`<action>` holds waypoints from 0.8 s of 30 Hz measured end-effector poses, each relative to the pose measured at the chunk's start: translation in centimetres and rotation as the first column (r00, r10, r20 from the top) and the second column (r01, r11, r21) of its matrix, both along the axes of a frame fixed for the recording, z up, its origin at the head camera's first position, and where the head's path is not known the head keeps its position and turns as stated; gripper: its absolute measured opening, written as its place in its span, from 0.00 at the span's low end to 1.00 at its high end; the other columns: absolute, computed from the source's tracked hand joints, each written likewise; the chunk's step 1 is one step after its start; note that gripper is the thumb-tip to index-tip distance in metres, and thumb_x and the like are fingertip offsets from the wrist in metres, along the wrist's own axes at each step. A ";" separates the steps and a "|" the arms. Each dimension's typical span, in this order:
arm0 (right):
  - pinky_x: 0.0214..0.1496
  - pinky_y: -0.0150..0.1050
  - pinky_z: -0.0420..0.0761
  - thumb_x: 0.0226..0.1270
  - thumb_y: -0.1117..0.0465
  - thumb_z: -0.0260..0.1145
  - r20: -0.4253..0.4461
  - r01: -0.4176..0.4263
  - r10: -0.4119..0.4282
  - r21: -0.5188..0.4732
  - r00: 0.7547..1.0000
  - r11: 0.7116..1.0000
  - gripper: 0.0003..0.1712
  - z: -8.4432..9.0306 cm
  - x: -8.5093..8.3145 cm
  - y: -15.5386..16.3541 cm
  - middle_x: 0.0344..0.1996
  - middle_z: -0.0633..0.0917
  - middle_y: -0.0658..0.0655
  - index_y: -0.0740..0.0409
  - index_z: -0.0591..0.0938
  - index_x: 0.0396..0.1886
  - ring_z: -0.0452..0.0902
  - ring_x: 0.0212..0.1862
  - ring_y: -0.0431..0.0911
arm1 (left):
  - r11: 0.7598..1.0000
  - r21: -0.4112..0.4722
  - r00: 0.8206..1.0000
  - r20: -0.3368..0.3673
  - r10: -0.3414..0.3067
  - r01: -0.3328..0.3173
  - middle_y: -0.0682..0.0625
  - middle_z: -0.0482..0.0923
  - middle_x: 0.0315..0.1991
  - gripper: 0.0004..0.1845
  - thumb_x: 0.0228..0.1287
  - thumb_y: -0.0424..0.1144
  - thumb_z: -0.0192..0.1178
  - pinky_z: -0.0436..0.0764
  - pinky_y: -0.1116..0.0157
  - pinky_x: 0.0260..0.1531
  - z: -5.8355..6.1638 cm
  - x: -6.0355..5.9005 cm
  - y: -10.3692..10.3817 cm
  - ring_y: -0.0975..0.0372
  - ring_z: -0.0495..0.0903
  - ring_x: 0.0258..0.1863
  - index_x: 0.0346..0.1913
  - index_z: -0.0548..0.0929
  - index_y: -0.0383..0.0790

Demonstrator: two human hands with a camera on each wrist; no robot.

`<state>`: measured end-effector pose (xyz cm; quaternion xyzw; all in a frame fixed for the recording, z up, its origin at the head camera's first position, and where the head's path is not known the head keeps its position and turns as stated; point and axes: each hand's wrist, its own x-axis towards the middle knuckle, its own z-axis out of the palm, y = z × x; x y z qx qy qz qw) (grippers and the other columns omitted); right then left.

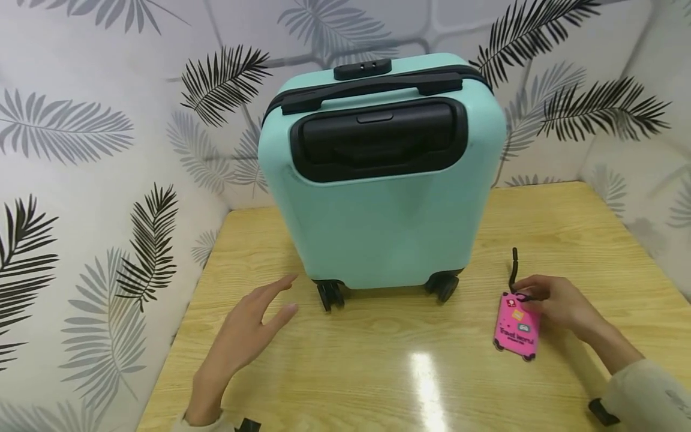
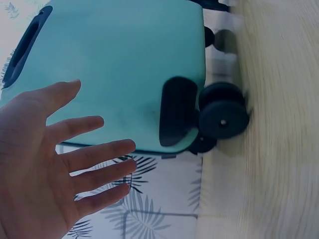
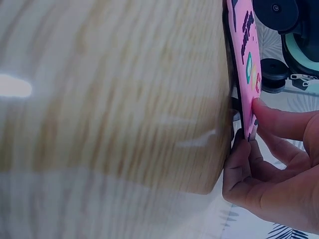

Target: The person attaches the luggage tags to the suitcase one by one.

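Head view: nearest the camera, the left hand (image 1: pixel 245 330) lies low over the bench (image 1: pixel 378 372), fingers straight and spread, holding nothing, fingertips aimed far-right at the case (image 1: pixel 380 174). The case stands upright on its wheels at the far middle, near-left wheel (image 1: pixel 330 294) just beyond that hand. The right hand (image 1: pixel 556 303) pinches the far end of the pink tag (image 1: pixel 517 327), which lies flat at near right, long axis running near to far, its black strap (image 1: pixel 514 267) trailing toward the case.

Left wrist view: open palm (image 2: pixel 40 164) faces the case (image 2: pixel 114 69), apart from it.

Right wrist view: thumb and fingers (image 3: pixel 254 174) clamp the tag (image 3: pixel 247 64) edge. The right hand is the nearer grip.
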<state>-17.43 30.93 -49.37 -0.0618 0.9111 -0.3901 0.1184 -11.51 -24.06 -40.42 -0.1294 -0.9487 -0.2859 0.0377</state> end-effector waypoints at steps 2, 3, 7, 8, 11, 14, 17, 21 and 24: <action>0.38 0.30 0.77 0.64 0.68 0.65 0.006 0.004 -0.004 -0.002 1.000 1.000 0.21 0.1 0.0 -0.1 0.51 0.82 0.69 0.67 0.78 0.57 0.77 0.53 0.61 | 1.000 0.014 1.000 0.002 -0.012 0.012 0.66 0.67 0.67 0.28 0.68 0.66 0.49 0.68 0.47 0.62 0.1 0.0 0.4 0.60 0.66 0.68 0.69 0.65 0.70; 0.38 0.30 0.77 0.64 0.69 0.65 0.011 0.008 -0.008 -0.005 1.000 1.000 0.21 0.2 0.1 -0.2 0.51 0.81 0.70 0.68 0.78 0.57 0.77 0.53 0.62 | 1.000 0.018 1.000 -0.001 -0.021 0.021 0.66 0.66 0.67 0.27 0.68 0.65 0.49 0.68 0.48 0.63 0.2 0.0 0.6 0.61 0.66 0.68 0.69 0.65 0.70; 0.39 0.29 0.77 0.64 0.69 0.64 0.014 0.022 -0.022 0.003 1.000 1.000 0.20 0.4 0.2 -0.3 0.51 0.81 0.71 0.70 0.79 0.56 0.76 0.54 0.62 | 0.998 0.025 0.998 -0.016 -0.055 0.056 0.66 0.66 0.67 0.27 0.70 0.61 0.50 0.68 0.49 0.63 0.4 -0.2 1.2 0.62 0.66 0.68 0.70 0.66 0.66; 0.38 0.29 0.77 0.65 0.69 0.64 0.015 0.027 -0.027 0.005 1.000 1.000 0.19 0.4 0.2 -0.3 0.51 0.81 0.71 0.70 0.79 0.55 0.76 0.53 0.62 | 0.998 0.029 0.998 -0.016 -0.060 0.061 0.67 0.66 0.67 0.27 0.71 0.61 0.50 0.68 0.49 0.63 0.5 -0.2 1.4 0.62 0.66 0.67 0.70 0.66 0.65; 0.36 0.31 0.76 0.65 0.68 0.64 0.019 0.043 -0.043 0.011 0.999 0.999 0.17 0.4 0.2 -0.3 0.50 0.82 0.71 0.70 0.80 0.53 0.77 0.51 0.59 | 0.996 0.044 0.997 -0.020 -0.076 0.077 0.67 0.66 0.67 0.27 0.71 0.60 0.50 0.68 0.50 0.63 0.5 -0.3 1.6 0.63 0.67 0.67 0.71 0.66 0.64; 0.34 0.32 0.76 0.65 0.68 0.64 0.033 0.059 -0.059 0.005 0.998 0.998 0.16 0.3 0.2 -0.2 0.48 0.82 0.70 0.69 0.80 0.52 0.76 0.46 0.53 | 0.994 0.068 0.996 -0.032 -0.089 0.091 0.67 0.66 0.68 0.27 0.71 0.60 0.49 0.68 0.51 0.63 0.5 -0.4 1.8 0.63 0.67 0.67 0.71 0.66 0.63; 0.33 0.33 0.76 0.67 0.68 0.62 0.043 0.069 -0.068 -0.013 0.997 0.998 0.15 0.2 0.3 -0.2 0.47 0.82 0.68 0.68 0.80 0.52 0.74 0.42 0.48 | 0.989 0.100 0.994 -0.043 -0.105 0.108 0.66 0.66 0.68 0.27 0.72 0.58 0.50 0.69 0.51 0.63 0.5 -0.5 2.1 0.63 0.67 0.67 0.71 0.67 0.61; 0.32 0.33 0.75 0.69 0.66 0.61 0.027 0.074 -0.073 -0.020 0.997 0.997 0.15 0.1 0.3 -0.1 0.47 0.82 0.68 0.68 0.79 0.53 0.73 0.40 0.47 | 0.983 0.136 0.992 -0.046 -0.120 0.126 0.66 0.65 0.68 0.26 0.73 0.56 0.50 0.69 0.50 0.63 0.5 -0.7 2.5 0.64 0.67 0.67 0.71 0.67 0.61; 0.32 0.33 0.75 0.69 0.65 0.60 0.013 0.085 -0.085 -0.016 0.996 0.996 0.16 0.0 0.3 -0.1 0.49 0.81 0.69 0.68 0.79 0.53 0.73 0.40 0.46 | 0.979 0.152 0.990 -0.043 -0.132 0.137 0.66 0.65 0.69 0.26 0.73 0.56 0.50 0.69 0.51 0.63 0.5 -0.7 2.7 0.64 0.66 0.68 0.71 0.66 0.60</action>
